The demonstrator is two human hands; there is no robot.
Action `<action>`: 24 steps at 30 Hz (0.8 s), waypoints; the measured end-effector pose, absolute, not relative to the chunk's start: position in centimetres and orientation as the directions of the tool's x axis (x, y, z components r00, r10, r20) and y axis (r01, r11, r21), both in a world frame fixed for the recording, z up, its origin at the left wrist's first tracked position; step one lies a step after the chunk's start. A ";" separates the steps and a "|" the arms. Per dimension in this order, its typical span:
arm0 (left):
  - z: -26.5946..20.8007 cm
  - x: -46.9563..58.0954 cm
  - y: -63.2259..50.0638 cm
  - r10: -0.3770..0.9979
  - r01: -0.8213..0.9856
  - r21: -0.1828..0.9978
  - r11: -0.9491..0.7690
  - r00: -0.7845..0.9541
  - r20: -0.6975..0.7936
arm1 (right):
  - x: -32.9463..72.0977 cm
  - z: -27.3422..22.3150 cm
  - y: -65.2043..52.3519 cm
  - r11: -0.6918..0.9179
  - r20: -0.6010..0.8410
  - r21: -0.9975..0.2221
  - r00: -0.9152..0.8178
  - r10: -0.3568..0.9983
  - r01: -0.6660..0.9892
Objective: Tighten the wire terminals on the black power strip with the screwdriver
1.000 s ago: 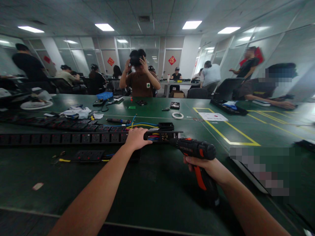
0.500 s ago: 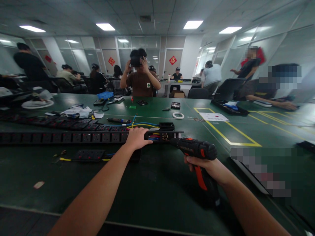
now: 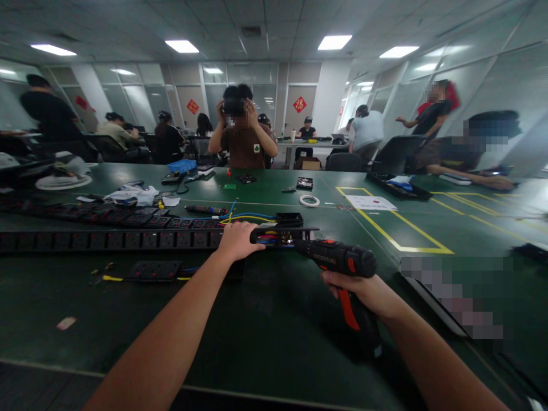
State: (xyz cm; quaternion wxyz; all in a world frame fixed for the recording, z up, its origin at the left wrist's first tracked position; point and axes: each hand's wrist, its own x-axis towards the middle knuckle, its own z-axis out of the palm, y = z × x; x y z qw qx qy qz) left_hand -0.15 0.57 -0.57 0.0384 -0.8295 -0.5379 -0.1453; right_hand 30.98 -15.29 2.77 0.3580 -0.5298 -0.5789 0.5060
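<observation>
My left hand (image 3: pixel 240 241) is closed round the right part of a long black power strip (image 3: pixel 115 240) that lies across the green table. Beside that hand the strip's end is uncovered, and coloured wires (image 3: pixel 268 238) show inside. A black and orange cordless drill (image 3: pixel 340 257) is gripped by its handle in my right hand (image 3: pixel 357 288). Its nose points left at the open end of the strip; whether the bit touches anything there is too small to tell. Left of my forearm lies a short socket block (image 3: pixel 156 270) with yellow and blue wires.
More black socket strips (image 3: pixel 124 215) lie behind the long one. A screwdriver (image 3: pixel 205 209), a white tape roll (image 3: pixel 309 200) and a small black frame (image 3: pixel 289 219) are farther back. Yellow tape lines (image 3: pixel 423 250) mark the table at right. A person (image 3: pixel 244 137) stands opposite, hands raised.
The view has shifted very slightly. Both hands, the drill and the power strip keep nearly the same places.
</observation>
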 end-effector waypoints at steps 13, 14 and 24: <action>-0.4 -0.1 0.5 0.882 0.904 0.090 -0.418 0.380 0.279 | 30.8 2.9 -15.3 -0.075 -0.123 -0.965 -0.180 0.976 0.252; -0.4 -0.1 0.5 0.880 0.902 0.091 -0.421 0.383 0.280 | 30.8 2.9 -15.3 -0.062 -0.112 -0.965 -0.188 0.976 0.256; -0.4 -0.1 0.4 0.874 0.902 0.073 -0.425 0.388 0.294 | 30.8 2.9 -15.3 -0.071 -0.127 -0.961 -0.199 0.972 0.267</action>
